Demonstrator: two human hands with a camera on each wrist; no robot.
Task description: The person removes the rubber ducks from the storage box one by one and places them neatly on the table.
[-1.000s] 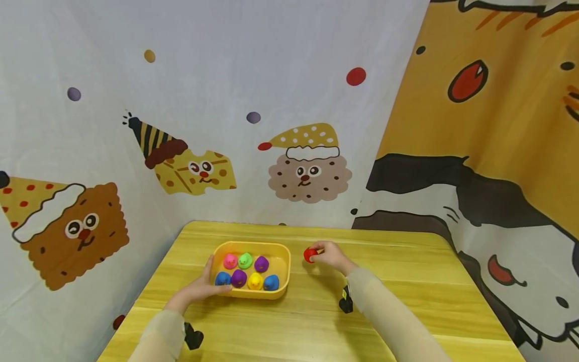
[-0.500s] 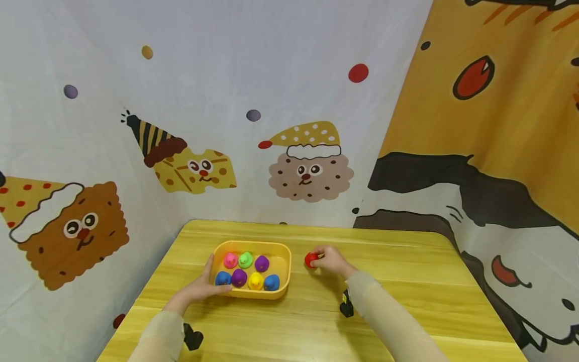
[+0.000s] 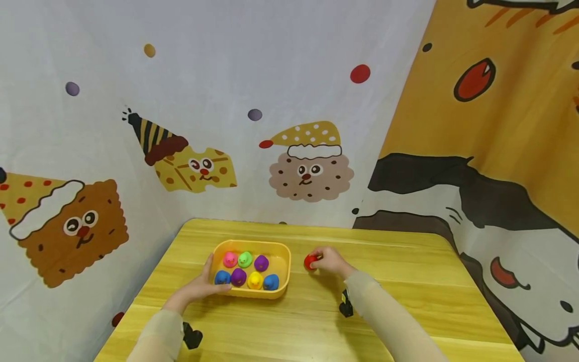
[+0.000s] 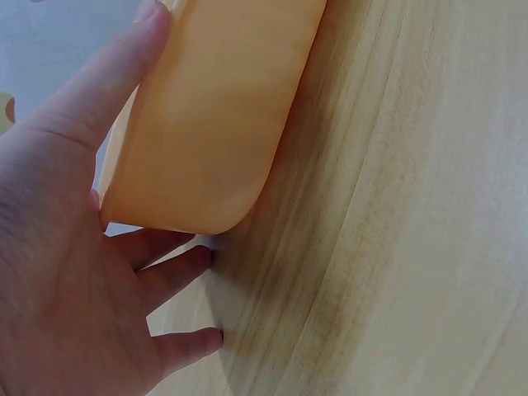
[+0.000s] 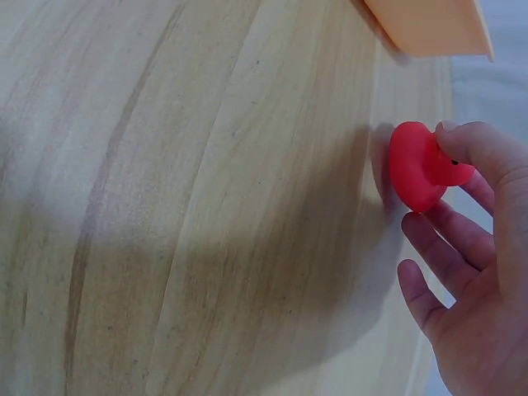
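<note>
My right hand point(image 3: 332, 262) pinches a red rubber duck point(image 5: 415, 167) by its head between thumb and fingers, at or just above the table to the right of a yellow plastic tub point(image 3: 281, 254). Around the tub's near left corner, my left hand point(image 3: 199, 287) holds on, its thumb over the front rim and its other fingers along the left end. The left wrist view shows the tub's outer wall point(image 4: 219, 107) with the thumb on its edge. Inside the tub sit several rubber ducks, among them a pink duck point(image 3: 230, 259), a green duck point(image 3: 245, 259) and a yellow duck point(image 3: 255, 280).
A wood-grain table point(image 3: 289, 327) lies beneath both hands. Behind it hangs a white cloth point(image 3: 203, 60) printed with cartoon snacks, and an orange and grey printed cloth point(image 3: 452, 166) is at the right. Black devices sit at both wrists.
My right hand has come slightly down and nearer with the red duck over the first half second, then stayed almost in place. The left hand and the tub look unmoved.
</note>
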